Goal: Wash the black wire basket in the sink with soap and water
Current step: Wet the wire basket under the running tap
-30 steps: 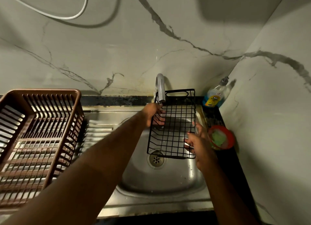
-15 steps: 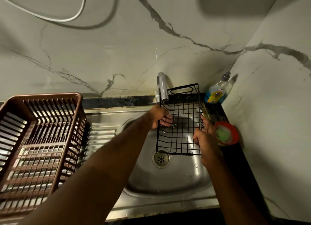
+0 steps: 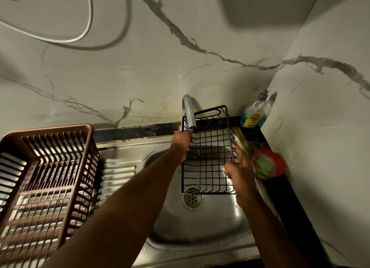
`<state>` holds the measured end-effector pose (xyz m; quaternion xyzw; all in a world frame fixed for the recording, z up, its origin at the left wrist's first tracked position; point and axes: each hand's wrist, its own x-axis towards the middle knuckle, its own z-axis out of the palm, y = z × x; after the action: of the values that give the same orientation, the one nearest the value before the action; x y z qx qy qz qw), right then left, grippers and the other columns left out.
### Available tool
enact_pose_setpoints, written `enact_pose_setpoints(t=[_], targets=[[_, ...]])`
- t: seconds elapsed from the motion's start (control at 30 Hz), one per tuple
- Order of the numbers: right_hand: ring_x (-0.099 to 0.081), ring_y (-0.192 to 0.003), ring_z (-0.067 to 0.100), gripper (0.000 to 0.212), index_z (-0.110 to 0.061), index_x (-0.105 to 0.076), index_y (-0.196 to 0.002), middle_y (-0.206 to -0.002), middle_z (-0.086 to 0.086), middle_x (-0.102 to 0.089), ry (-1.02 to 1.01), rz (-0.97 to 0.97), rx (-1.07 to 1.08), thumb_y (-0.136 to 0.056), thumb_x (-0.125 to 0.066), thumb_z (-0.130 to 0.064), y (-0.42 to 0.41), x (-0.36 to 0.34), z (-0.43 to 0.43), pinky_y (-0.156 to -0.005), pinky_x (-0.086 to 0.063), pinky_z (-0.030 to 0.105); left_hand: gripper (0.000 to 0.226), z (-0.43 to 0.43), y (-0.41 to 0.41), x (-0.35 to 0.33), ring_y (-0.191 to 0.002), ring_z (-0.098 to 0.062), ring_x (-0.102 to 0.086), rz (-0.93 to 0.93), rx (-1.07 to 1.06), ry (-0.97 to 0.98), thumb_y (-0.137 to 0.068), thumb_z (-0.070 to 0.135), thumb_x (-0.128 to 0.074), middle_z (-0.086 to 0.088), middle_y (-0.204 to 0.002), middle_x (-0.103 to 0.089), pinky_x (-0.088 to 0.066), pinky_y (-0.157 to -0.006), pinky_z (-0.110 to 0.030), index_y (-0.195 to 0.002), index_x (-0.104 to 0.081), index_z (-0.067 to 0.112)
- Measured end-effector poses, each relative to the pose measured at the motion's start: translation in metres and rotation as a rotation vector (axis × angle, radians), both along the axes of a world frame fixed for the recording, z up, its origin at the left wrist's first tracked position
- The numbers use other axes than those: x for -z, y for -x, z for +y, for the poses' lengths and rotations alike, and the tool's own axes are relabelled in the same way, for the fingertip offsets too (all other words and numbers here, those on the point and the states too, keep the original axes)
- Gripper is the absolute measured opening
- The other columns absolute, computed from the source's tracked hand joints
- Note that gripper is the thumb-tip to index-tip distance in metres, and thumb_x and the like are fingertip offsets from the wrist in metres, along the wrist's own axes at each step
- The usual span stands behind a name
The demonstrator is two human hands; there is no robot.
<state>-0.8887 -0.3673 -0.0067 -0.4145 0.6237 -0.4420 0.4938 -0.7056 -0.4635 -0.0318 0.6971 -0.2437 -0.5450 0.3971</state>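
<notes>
The black wire basket [image 3: 208,157] is held above the sink [image 3: 200,231], tilted, with its far handle end raised behind the faucet spout [image 3: 189,115] and its near end just above the drain [image 3: 192,198]. The basket lies between the two hands. The left hand [image 3: 181,145] grips the left rim directly below the spout outlet, fingers curled round the wire. The right hand [image 3: 238,167] grips the right rim near its midpoint, fingers wrapped over the edge. A soap bottle [image 3: 253,115] with blue liquid stands in the corner on the dark tabletop [image 3: 286,207]. It carries a yellow label under a small red mark, but the print is too small to read. A red bowl [image 3: 267,164] holding a green sponge sits just right of the right hand. A brown plastic rack [image 3: 46,177] rests on the drainboard to the left.
</notes>
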Motion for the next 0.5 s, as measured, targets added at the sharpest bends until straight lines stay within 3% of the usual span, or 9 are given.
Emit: enact_pose_setpoints(t=[0.07, 0.17, 0.3, 0.4, 0.43, 0.5], targets=[[-0.055, -0.06, 0.0, 0.067, -0.04, -0.055, -0.134, -0.123, 0.013, -0.057, 0.004, 0.008, -0.002, -0.081, -0.059, -0.001, -0.002, -0.002, 0.0, -0.054, -0.047, 0.018, 0.029, 0.001, -0.003, -0.006, -0.068, -0.001, -0.041, 0.127, -0.016, -0.05, -0.105, 0.045, -0.047, 0.002, -0.082, -0.051, -0.043, -0.065, -0.025, -0.099, -0.06, 0.019], [-0.053, -0.059, 0.001, 0.072, -0.036, -0.052, -0.141, -0.136, 0.012, -0.053, 0.007, 0.045, 0.008, -0.083, -0.059, 0.005, -0.005, -0.008, 0.004, -0.055, -0.046, 0.02, 0.036, 0.006, -0.007, -0.002, -0.056, -0.008, -0.033, 0.171, 0.01, -0.061, -0.103, 0.047, -0.048, 0.004, -0.07, -0.045, -0.03, -0.053, -0.025, -0.081, -0.054, 0.02], [-0.053, -0.064, 0.003, 0.072, -0.036, -0.051, -0.141, -0.139, 0.011, -0.051, 0.016, 0.042, 0.06, -0.083, -0.058, 0.006, -0.007, -0.011, 0.005, -0.056, -0.046, 0.022, 0.025, 0.013, -0.004, 0.008, -0.057, -0.01, -0.043, 0.22, 0.118, -0.015, -0.105, 0.034, -0.048, 0.001, -0.073, -0.051, -0.037, -0.051, -0.025, -0.095, -0.059, 0.014], [-0.053, -0.061, 0.002, 0.075, -0.04, -0.051, -0.139, -0.139, 0.012, -0.052, 0.012, 0.033, 0.092, -0.08, -0.057, 0.007, -0.008, -0.012, 0.003, -0.054, -0.045, 0.025, 0.029, 0.023, -0.002, 0.012, -0.09, -0.021, -0.066, 0.272, 0.195, -0.024, -0.103, 0.03, -0.052, -0.007, -0.105, -0.068, -0.056, -0.074, -0.036, -0.116, -0.066, 0.009], [-0.054, -0.06, 0.001, 0.076, -0.04, -0.051, -0.139, -0.14, 0.012, -0.051, 0.017, 0.037, 0.096, -0.08, -0.057, 0.007, -0.008, -0.013, 0.003, -0.053, -0.044, 0.025, 0.03, 0.026, -0.002, 0.013, -0.104, -0.028, -0.067, 0.292, 0.21, -0.052, -0.102, 0.028, -0.052, -0.012, -0.116, -0.069, -0.057, -0.083, -0.044, -0.121, -0.065, 0.009], [-0.055, -0.063, 0.001, 0.077, -0.039, -0.051, -0.141, -0.143, 0.01, -0.05, 0.024, 0.048, 0.096, -0.079, -0.057, 0.007, -0.008, -0.014, 0.004, -0.052, -0.044, 0.025, 0.033, 0.028, -0.004, 0.013, -0.113, -0.036, -0.066, 0.351, 0.242, -0.103, -0.103, 0.027, -0.049, -0.017, -0.123, -0.068, -0.057, -0.09, -0.05, -0.128, -0.062, 0.009]])
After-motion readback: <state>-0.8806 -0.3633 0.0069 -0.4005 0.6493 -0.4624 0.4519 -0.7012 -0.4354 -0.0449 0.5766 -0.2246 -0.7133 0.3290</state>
